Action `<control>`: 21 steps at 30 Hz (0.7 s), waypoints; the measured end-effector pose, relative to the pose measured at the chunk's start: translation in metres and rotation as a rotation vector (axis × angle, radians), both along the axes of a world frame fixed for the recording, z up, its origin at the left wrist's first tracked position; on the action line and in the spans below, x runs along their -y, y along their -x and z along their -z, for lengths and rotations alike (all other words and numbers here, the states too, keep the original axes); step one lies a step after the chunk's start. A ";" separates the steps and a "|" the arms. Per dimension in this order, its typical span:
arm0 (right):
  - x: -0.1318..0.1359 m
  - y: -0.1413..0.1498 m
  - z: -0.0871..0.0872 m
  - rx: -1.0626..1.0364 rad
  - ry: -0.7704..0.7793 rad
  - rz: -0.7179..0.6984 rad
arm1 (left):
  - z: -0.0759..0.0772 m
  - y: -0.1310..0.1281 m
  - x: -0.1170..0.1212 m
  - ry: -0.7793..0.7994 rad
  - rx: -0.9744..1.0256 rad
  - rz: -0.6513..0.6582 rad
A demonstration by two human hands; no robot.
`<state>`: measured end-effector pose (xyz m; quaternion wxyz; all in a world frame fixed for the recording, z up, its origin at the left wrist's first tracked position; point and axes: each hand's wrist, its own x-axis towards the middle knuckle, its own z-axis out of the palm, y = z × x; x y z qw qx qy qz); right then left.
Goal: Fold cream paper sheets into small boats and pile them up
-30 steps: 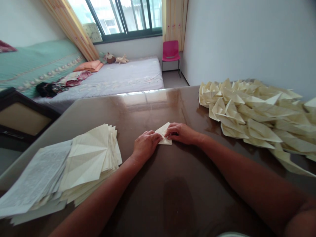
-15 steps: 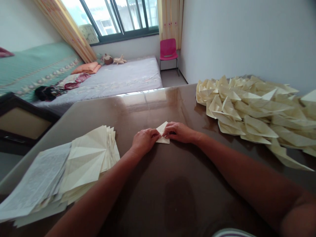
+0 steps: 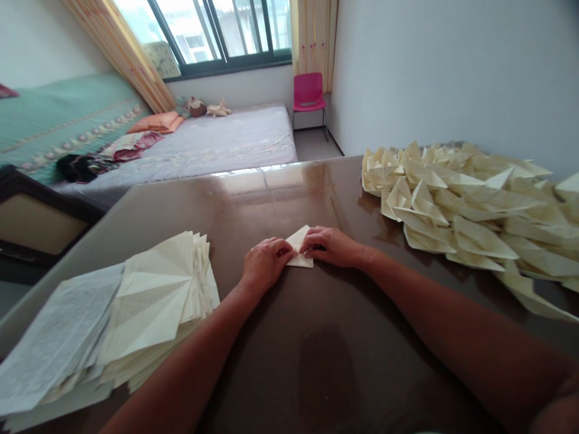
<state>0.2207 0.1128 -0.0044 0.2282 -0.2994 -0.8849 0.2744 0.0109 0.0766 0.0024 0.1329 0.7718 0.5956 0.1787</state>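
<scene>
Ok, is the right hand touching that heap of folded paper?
Apart. The head view shows brown tabletop between the right hand and the heap of folded paper; that hand is at the small folded sheet.

Left hand (image 3: 268,260) and right hand (image 3: 332,246) nearly meet out front, knuckles up, fingers curled, fingertips pinched in close! Behind them, the bare left forearm (image 3: 194,343) and right forearm (image 3: 420,301) slant inward, elbows spread wide.
</scene>
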 end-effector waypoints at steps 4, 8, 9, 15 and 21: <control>-0.001 0.000 0.002 0.008 -0.008 0.024 | -0.002 -0.001 -0.002 0.056 0.024 -0.050; -0.001 -0.001 0.004 0.008 0.004 0.031 | -0.003 -0.002 -0.003 0.070 0.023 -0.085; -0.001 -0.001 0.004 0.009 0.005 0.032 | -0.003 -0.002 -0.003 0.071 0.019 -0.085; -0.001 0.000 0.003 0.005 -0.015 0.032 | -0.001 -0.002 -0.003 0.054 -0.001 -0.080; 0.001 -0.001 0.000 0.006 -0.014 0.025 | -0.001 -0.003 -0.003 0.037 -0.028 -0.078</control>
